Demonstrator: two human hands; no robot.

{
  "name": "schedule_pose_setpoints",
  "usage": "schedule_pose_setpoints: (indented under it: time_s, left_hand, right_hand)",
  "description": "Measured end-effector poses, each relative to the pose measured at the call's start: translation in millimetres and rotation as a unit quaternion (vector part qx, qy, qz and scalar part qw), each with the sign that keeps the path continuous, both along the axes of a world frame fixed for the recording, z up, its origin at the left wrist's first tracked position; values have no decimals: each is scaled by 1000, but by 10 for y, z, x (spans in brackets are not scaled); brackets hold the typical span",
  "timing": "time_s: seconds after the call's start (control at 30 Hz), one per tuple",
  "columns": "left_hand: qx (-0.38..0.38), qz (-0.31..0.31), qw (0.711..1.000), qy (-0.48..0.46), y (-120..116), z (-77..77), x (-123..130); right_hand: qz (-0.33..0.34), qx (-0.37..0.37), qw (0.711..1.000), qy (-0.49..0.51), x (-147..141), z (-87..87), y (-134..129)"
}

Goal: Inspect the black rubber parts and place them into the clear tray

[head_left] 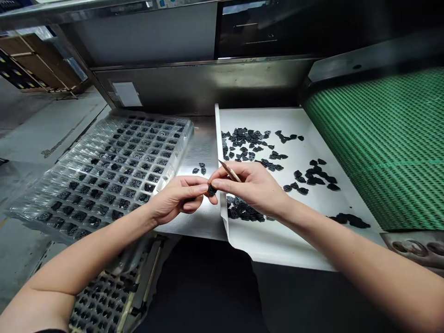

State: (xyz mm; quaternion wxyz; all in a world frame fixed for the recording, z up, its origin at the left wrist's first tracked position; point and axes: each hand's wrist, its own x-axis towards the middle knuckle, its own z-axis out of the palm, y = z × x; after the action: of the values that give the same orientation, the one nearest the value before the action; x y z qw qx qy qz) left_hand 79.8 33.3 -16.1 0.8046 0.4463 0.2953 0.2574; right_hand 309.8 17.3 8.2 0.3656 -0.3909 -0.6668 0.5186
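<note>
Between my two hands I hold a small black disc-like part (212, 189) above the metal bench, near the white tray's left rim. My left hand (180, 196) pinches it between thumb and fingers from the left. From the right, my right hand (248, 182) pinches the same part, and a thin pointed brown tool (231, 171) rests in that hand, sticking up between the fingers. Three small black parts (200, 169) lie on the bench just beyond my hands. Many more black parts (246, 138) are scattered over the white tray (291, 120).
A clear plastic tray (183, 138) with many pockets, most holding black parts, stands at left. Below it is another filled tray (104, 296) on a rack. A green mesh conveyor belt (391, 138) runs along the right. A metal machine panel (194, 85) closes off the back.
</note>
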Motion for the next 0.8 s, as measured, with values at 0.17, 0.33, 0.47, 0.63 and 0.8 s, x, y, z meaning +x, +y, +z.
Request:
schedule_pose_setpoints:
  time_s: [0.17,0.33,0.47,0.63,0.8]
  left_hand:
    - [-21,3,999,-26,0,-31,-28]
    - [-18,18,998,-51,25,-51,-65]
    - [-13,33,998,-54,35,-37,-89]
    - [-3,52,997,-54,30,-27,-114]
    - [-3,51,997,-58,31,-17,-126]
  right_hand:
    - [-9,14,1000,1,-17,-3,-3]
    - [-83,61,995,-7,45,-92,13]
    - [-79,138,987,-39,83,-119,-5]
    - [-60,272,956,-93,46,-148,-36]
    - [-85,316,937,-120,31,-179,-35]
